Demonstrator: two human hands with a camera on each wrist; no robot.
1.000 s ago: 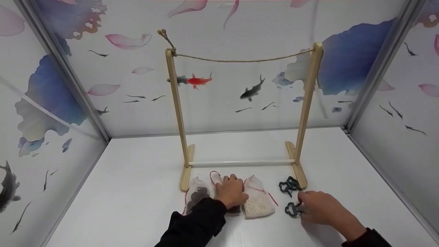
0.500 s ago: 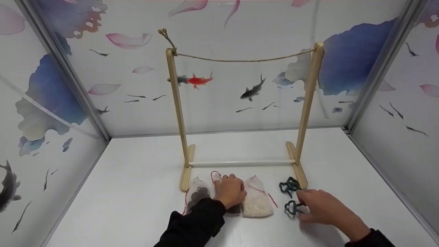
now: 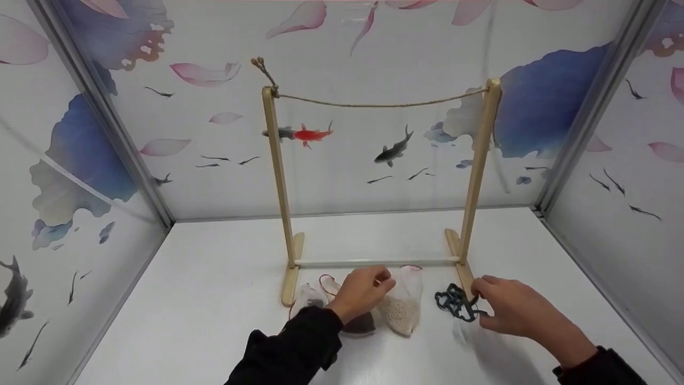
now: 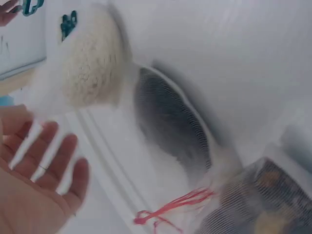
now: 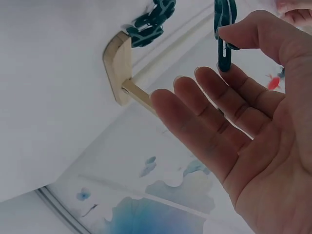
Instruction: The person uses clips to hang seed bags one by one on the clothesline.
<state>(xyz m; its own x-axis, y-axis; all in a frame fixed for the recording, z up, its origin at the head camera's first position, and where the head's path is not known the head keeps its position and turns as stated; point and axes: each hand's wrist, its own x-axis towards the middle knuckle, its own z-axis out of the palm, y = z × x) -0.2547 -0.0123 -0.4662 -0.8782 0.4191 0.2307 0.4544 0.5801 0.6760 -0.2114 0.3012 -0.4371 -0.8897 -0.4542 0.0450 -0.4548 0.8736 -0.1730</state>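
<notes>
Overall, white counter (image 3: 214, 321) carries wooden frame (image 3: 478, 171), rope (image 3: 374, 106) strung slack across top. Left hand (image 3: 360, 291): grip pinching sheer edge of pale-grain bag (image 3: 403, 315), in front of frame. Dark-filled bag (image 3: 359, 325) just beside it; third bag (image 3: 309, 295) farther left, partly behind sleeve (image 3: 291, 347). Right hand (image 3: 521, 310): grip pinching green clip (image 5: 224, 14) between thumb and finger, near frame's right end, beside other green clips (image 5: 146, 35).

Head view: from above, forward and down, far enough back to fit the whole wooden rack (image 3: 347, 262) mid-frame. The 2 wrist views sit close and tilted: left faces the left hand (image 4: 31, 200) at lower left and 3 bags (image 4: 170, 122), right the right hand (image 5: 273, 151) at right. Both share the green clips (image 4: 68, 22), upper left in the left view, top in the right
</notes>
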